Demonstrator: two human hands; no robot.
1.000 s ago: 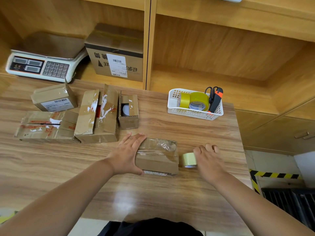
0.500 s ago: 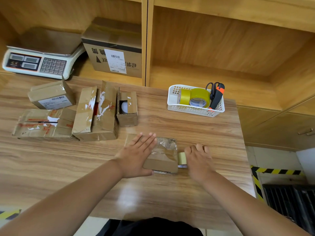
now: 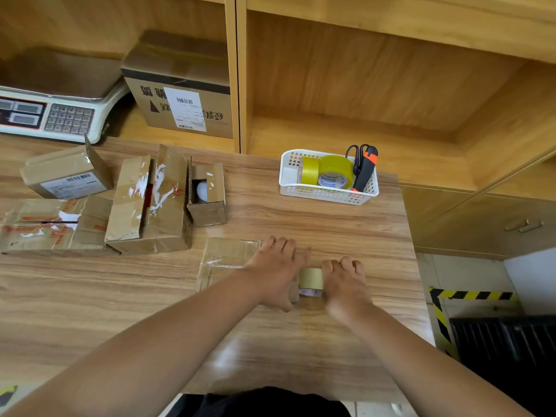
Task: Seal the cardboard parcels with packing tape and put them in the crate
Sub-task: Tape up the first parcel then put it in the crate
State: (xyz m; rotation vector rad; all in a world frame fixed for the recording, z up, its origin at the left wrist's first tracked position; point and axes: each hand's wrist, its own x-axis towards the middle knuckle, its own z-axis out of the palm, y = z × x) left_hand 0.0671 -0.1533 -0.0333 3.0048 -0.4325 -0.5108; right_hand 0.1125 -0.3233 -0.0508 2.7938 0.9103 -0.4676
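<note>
parcel (image 3: 224,257) on table (image 3: 331,224) — left hand (image 3: 272,270) flat on top, fingers straight, right hand (image 3: 346,284) curled round tape roll (image 3: 311,278) at its right end

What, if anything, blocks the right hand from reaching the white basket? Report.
Probably reachable, yes: only open table lies between right hand and basket, though the hand holds a tape roll.

Head cam, fwd-down, close over table (image 3: 301,224).
</note>
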